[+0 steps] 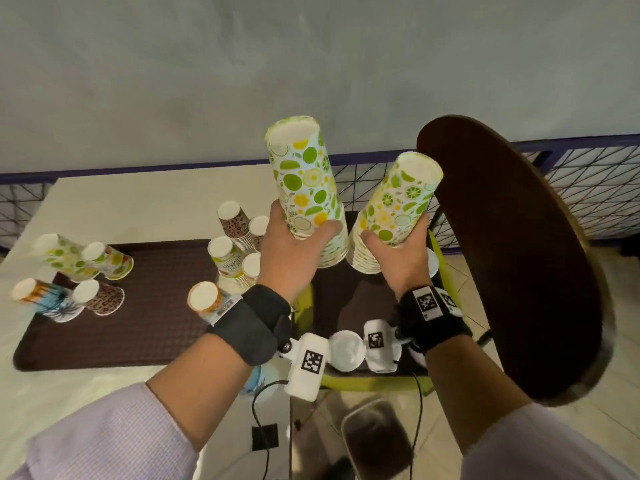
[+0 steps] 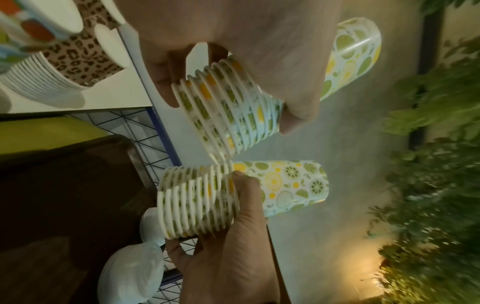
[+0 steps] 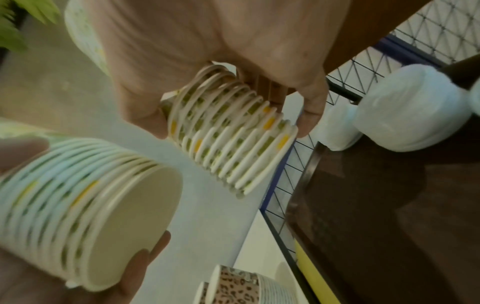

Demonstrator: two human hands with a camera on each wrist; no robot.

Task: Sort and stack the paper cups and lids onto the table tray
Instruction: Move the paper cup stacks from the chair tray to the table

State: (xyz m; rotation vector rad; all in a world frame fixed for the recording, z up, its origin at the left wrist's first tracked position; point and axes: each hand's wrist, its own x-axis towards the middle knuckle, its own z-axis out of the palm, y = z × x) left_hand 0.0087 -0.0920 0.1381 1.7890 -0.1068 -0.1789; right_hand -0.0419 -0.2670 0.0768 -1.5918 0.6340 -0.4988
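- Both hands are gripping nested stacks of lime-and-lemon printed paper cups, held upside down in the air between the table and a chair: the left hand (image 1: 298,252) is wrapping fingers and thumb round the rim end of the left citrus stack (image 1: 304,178), and the right hand (image 1: 398,258) is clamping the right citrus stack (image 1: 398,199) the same way.
- Rims are fanning unevenly in the wrist views (spacing looks loose), so the lower cups could be sliding out if either stack is tipped further.
- Stacks are nearly touching at their rim ends; bumping them while merging could be knocking cups down onto the second brown tray (image 1: 349,282) on the chair below, or past it to the floor.
- Bagged white plastic lids (image 3: 410,109) are lying on that lower tray, still unsorted, and falling cups could be scattering them.
- On the dark brown table tray (image 1: 138,306), leopard-print and fruit-print cup stacks (image 1: 239,226) are crowding its right edge, just beside the left wrist; a careless swing could be toppling them.
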